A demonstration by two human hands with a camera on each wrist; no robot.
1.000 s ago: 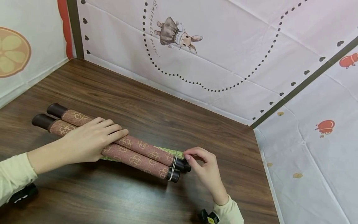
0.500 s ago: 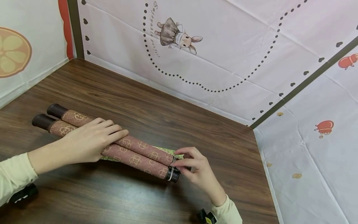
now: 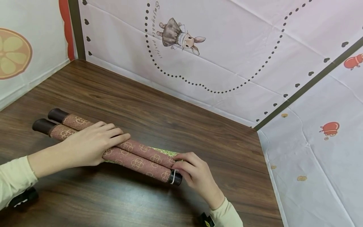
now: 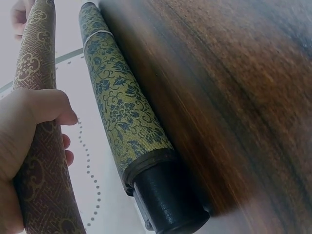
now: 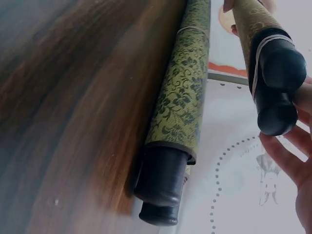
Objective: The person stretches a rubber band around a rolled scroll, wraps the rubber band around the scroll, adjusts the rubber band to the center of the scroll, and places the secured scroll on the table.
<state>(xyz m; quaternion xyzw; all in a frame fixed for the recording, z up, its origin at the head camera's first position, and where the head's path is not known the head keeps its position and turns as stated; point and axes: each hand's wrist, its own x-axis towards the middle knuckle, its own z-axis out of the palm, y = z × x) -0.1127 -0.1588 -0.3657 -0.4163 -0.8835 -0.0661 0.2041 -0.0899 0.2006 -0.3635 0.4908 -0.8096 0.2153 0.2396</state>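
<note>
Two reddish-brown brocade scrolls [image 3: 141, 159] with dark knobs lie side by side, slanting across the table. My left hand [image 3: 93, 143] grips them from above near their middle, its thumb [image 4: 51, 105] bent over one in the left wrist view. A thin pale rubber band [image 5: 257, 61] loops round both black knobs [image 5: 282, 66] at the right end. There my right hand [image 3: 197, 171] pinches with thumb and fingers at the band, covering the far knob in the head view. Green brocade scrolls [image 5: 180, 92] lie underneath, mostly hidden from above; another band [image 4: 97, 34] circles them.
The dark wood table [image 3: 127, 91] is bounded by white printed cloth walls [image 3: 227, 41] at the back, left and right. A small black device [image 3: 24, 197] sits at the left wrist, another [image 3: 206, 220] at the right.
My right hand has moved left from beside the scroll ends onto the banded knobs, its fingers closing at the rubber band. The scrolls' left ends dip slightly; my left hand stays in place.
</note>
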